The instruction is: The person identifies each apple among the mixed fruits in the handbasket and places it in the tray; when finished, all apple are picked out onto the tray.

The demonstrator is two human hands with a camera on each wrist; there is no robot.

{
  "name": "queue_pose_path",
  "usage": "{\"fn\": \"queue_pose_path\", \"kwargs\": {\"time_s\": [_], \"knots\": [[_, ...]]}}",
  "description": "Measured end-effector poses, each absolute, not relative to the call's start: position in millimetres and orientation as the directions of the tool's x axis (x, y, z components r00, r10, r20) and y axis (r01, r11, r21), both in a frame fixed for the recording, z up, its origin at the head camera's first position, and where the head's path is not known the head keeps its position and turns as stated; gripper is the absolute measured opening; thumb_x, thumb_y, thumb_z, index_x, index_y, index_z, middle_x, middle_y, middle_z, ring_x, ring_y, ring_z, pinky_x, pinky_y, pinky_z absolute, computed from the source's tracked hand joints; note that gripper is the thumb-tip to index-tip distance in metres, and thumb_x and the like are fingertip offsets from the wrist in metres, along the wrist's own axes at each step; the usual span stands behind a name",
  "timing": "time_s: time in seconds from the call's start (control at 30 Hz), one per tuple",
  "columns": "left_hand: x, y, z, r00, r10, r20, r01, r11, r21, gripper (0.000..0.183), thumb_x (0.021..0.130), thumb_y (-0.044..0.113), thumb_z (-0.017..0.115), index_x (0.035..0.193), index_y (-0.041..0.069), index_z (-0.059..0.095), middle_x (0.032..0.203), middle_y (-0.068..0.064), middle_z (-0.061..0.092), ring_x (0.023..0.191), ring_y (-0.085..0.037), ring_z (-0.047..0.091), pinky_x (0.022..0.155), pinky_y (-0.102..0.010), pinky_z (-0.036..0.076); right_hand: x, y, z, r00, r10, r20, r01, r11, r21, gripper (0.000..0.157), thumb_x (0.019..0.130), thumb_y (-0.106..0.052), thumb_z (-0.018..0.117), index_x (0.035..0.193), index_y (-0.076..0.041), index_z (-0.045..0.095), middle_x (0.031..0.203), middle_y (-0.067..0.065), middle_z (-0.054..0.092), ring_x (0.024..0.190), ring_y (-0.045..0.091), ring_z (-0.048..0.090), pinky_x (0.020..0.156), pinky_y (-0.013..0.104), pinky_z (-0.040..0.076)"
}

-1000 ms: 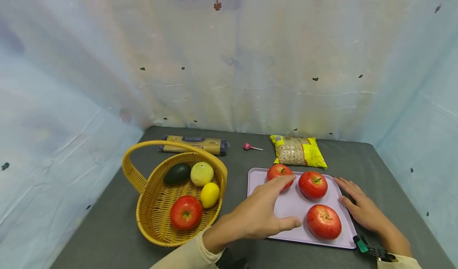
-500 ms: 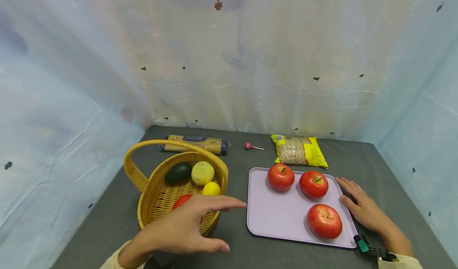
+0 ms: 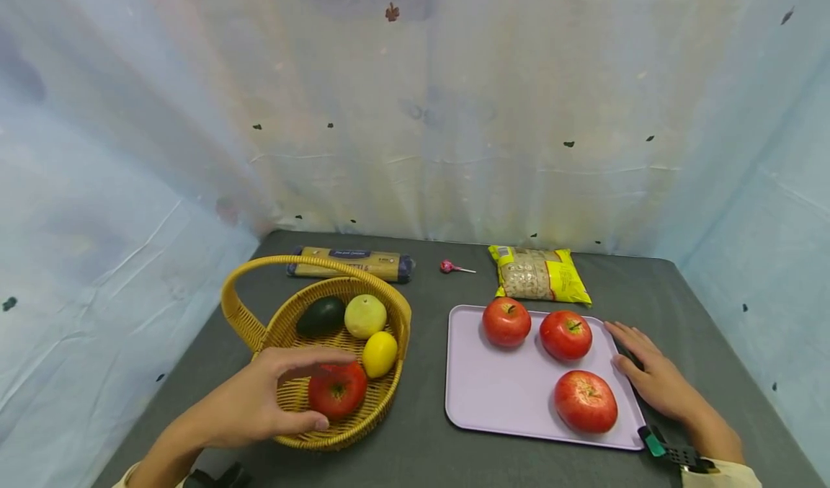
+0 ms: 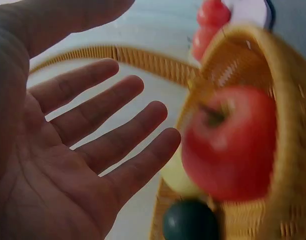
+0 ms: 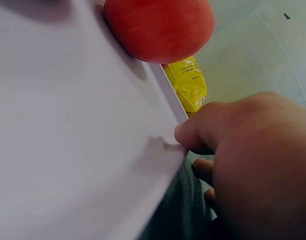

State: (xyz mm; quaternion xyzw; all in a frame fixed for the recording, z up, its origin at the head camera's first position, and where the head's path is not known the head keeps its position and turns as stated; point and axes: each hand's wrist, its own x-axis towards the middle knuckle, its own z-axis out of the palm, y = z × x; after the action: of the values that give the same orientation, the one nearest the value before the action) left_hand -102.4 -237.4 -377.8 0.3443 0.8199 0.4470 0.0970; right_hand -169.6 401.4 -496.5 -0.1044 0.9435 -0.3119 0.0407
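My left hand (image 3: 259,401) is over the near left part of a yellow wicker basket (image 3: 337,439), fingers extended and thumb apart, holding nothing. Just right of its fingertips lies a red apple (image 3: 338,391) in the basket, also large in the left wrist view (image 4: 232,145). Beside that apple are a yellow lemon (image 3: 380,354), a pale green round fruit (image 3: 365,316) and a dark green avocado-like fruit (image 3: 320,316). My right hand (image 3: 655,373) rests at the right edge of a lilac tray (image 3: 486,387); in the right wrist view its thumb (image 5: 190,134) touches the rim.
Three red apples sit on the tray: back left (image 3: 506,322), back right (image 3: 566,335) and front right (image 3: 586,401). Behind are a yellow bag (image 3: 541,274), a pink lollipop (image 3: 447,266) and a long spaghetti packet (image 3: 353,263). The basket's handle (image 3: 305,259) arches over its left and back.
My left hand has moved left from over the tray to the basket, staying open and holding nothing. My right hand has stayed at the tray's edge.
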Motion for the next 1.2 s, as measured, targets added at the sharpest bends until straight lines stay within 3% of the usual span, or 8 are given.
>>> {"fn": "queue_pose_path", "kwargs": {"time_s": [0.2,0.4,0.6,0.8,1.0,1.2], "knots": [[-112.2,-253.9,-394.4,-0.776,0.614,0.146,0.457,0.387,0.801,0.065,0.094,0.017,0.089,0.153,0.026,0.063,0.151,-0.005,0.068,0.137,-0.017,0.066,0.112,-0.027,0.056,-168.5,400.7,-496.5,-0.975,-0.222,-0.007,-0.172,0.777,-0.605,0.068,0.112,-0.027,0.061,0.171,-0.009,0.034,0.169,0.04,0.031,0.155,0.07,0.015,0.109,0.095,0.019],[-118.3,-256.0,-411.8,-0.785,0.606,0.131,0.478,0.457,0.75,0.064,0.095,0.026,0.089,0.153,0.018,0.063,0.15,-0.001,0.069,0.134,-0.012,0.067,0.108,-0.034,0.06,-169.6,400.8,-496.4,-0.977,-0.214,-0.015,-0.163,0.784,-0.6,0.067,0.112,-0.027,0.059,0.172,-0.009,0.033,0.169,0.04,0.029,0.155,0.07,0.015,0.109,0.094,0.019],[-118.8,-250.6,-423.7,-0.8,0.591,0.103,0.474,0.518,0.712,0.068,0.095,0.036,0.088,0.156,0.022,0.06,0.154,-0.005,0.066,0.135,-0.022,0.067,0.103,-0.034,0.062,-169.4,399.9,-496.0,-0.977,-0.211,-0.024,-0.155,0.785,-0.6,0.068,0.113,-0.029,0.059,0.172,-0.009,0.033,0.169,0.041,0.028,0.155,0.07,0.014,0.109,0.095,0.019],[-118.5,-247.2,-427.0,-0.815,0.569,0.105,0.501,0.603,0.62,0.085,0.087,0.03,0.095,0.161,0.033,0.053,0.159,0.0,0.062,0.142,-0.03,0.063,0.11,-0.043,0.059,-168.8,400.9,-496.4,-0.976,-0.215,-0.015,-0.163,0.783,-0.601,0.067,0.112,-0.027,0.06,0.171,-0.009,0.034,0.169,0.041,0.029,0.155,0.07,0.015,0.109,0.094,0.019],[-120.2,-241.9,-432.1,-0.814,0.574,0.094,0.512,0.63,0.584,0.087,0.088,0.029,0.094,0.163,0.023,0.051,0.159,-0.007,0.061,0.142,-0.036,0.063,0.11,-0.051,0.058,-169.2,402.1,-497.3,-0.976,-0.218,-0.007,-0.172,0.787,-0.593,0.067,0.112,-0.025,0.059,0.171,-0.009,0.034,0.169,0.039,0.031,0.155,0.07,0.016,0.108,0.094,0.022],[-121.0,-232.8,-435.4,-0.838,0.542,0.062,0.469,0.658,0.59,0.088,0.087,0.034,0.095,0.163,0.02,0.052,0.16,-0.002,0.06,0.142,-0.032,0.063,0.109,-0.049,0.06,-168.3,399.9,-496.5,-0.976,-0.216,-0.002,-0.172,0.784,-0.596,0.066,0.112,-0.024,0.06,0.171,-0.008,0.035,0.169,0.039,0.031,0.154,0.07,0.016,0.109,0.094,0.021]]}}
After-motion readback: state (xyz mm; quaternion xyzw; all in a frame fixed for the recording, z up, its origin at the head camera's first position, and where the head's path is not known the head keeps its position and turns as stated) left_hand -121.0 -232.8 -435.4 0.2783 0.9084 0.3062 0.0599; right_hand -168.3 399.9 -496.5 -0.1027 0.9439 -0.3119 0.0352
